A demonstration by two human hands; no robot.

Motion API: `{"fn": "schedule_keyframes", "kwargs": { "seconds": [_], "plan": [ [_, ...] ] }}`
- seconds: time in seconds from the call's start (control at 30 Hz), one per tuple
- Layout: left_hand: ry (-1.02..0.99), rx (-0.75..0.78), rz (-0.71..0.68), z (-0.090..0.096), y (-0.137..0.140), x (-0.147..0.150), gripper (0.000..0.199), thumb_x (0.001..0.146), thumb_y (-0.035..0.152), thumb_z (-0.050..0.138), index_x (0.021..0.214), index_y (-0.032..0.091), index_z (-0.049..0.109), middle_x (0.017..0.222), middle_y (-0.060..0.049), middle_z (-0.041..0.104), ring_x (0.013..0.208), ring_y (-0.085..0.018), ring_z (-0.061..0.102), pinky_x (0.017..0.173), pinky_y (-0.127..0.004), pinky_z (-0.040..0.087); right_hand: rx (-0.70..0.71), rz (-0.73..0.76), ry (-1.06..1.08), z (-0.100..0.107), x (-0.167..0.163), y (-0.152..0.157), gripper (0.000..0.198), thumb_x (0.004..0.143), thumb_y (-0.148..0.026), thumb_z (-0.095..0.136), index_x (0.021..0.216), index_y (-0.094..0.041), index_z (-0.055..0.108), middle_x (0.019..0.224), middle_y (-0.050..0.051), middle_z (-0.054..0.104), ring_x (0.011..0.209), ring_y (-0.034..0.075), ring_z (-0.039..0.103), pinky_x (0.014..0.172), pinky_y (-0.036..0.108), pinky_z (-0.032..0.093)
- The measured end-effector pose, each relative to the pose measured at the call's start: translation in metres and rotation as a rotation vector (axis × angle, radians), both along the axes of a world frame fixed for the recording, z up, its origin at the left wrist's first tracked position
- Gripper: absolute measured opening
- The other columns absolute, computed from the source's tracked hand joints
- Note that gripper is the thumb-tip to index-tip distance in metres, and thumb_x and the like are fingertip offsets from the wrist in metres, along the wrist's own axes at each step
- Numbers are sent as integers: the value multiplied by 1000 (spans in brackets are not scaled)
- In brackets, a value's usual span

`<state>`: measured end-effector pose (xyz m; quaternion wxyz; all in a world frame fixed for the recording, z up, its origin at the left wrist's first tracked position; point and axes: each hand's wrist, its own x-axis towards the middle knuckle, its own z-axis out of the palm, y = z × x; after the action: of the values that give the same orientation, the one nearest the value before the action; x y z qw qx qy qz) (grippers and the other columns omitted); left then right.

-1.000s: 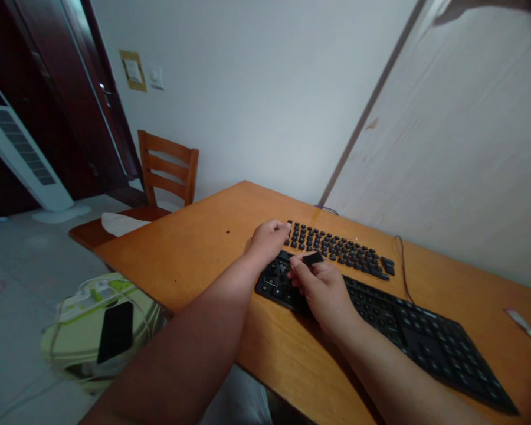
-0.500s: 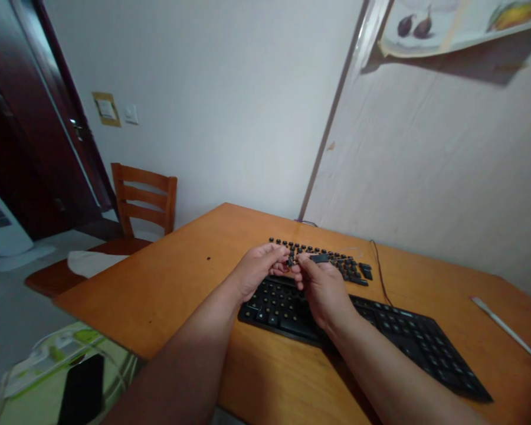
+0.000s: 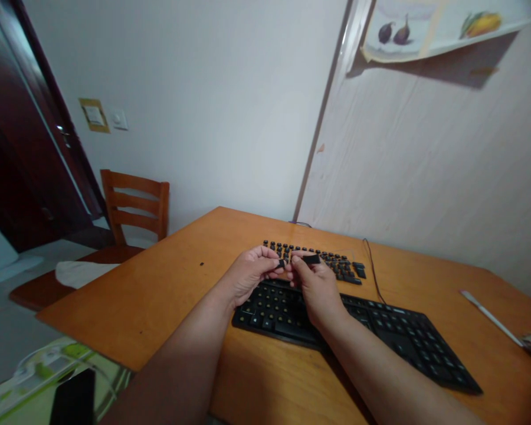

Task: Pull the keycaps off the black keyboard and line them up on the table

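Note:
My left hand [image 3: 250, 276] pinches a small black keycap [image 3: 282, 264] between thumb and fingers, over the far left part of the keyboard. My right hand [image 3: 319, 290] is closed on a dark rectangular piece [image 3: 310, 259] that shows above its fingers; its exact kind I cannot make out. The fingertips of both hands almost meet. Under them lies a black keyboard [image 3: 407, 336], its left part bare of many keycaps, with small round stems showing. Behind the hands, rows of loose black keycaps [image 3: 343, 268] lie on the table, partly hidden by my fingers.
The wooden table [image 3: 181, 307] meets the wall at the back. A single small black bit [image 3: 202, 264] lies at left. A cable [image 3: 372, 268] runs behind the keyboard, and a white thin-handled brush [image 3: 491, 317] lies at right. A wooden chair [image 3: 137, 206] stands beyond the left edge.
The keycap in my left hand has turned and shows more of its dark face. My right hand's fingers have shifted slightly. The whole view has swung a little to the right.

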<state>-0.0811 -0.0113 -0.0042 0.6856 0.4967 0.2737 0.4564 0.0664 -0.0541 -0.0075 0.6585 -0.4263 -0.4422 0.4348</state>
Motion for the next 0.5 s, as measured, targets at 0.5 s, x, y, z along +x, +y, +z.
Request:
{"fn": "schedule_keyframes", "kwargs": {
  "seconds": [0.5],
  "plan": [
    [24,-19,110,-3,7,-3,13,75,14,67,86,13,62,76,-4,66,69,-10,64,67,-21,47,215,-255,-604,-2,18,5,40,94,-50,44,80,-19,64,83,6,68,84,21,61,79,33,45]
  ]
}}
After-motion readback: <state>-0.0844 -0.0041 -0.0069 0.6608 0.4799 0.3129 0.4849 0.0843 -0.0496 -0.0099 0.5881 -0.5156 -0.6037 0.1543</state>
